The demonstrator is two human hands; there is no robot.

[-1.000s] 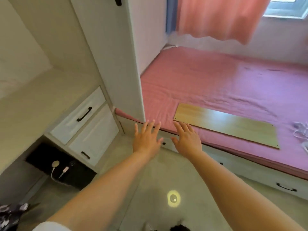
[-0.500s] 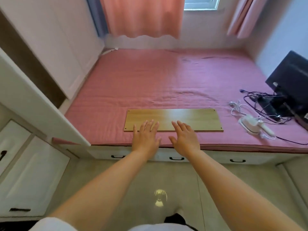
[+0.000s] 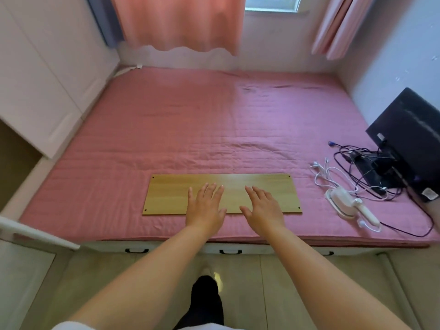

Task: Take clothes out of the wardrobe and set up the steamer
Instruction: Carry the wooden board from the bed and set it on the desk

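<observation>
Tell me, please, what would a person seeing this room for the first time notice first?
First, the large pink quilted bed cover filling the middle of the room, with a flat rectangular light wooden board lying near its front edge. The open left hand and open right hand reach out over this board. At the right, a white handheld garment steamer lies among tangled cables beside a black monitor.

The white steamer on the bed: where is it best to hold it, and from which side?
Probably grip the steamer by its slim handle, which points toward the near right. Come from above with the right hand, since the head lies flat on the pink bed cover among cables.
</observation>
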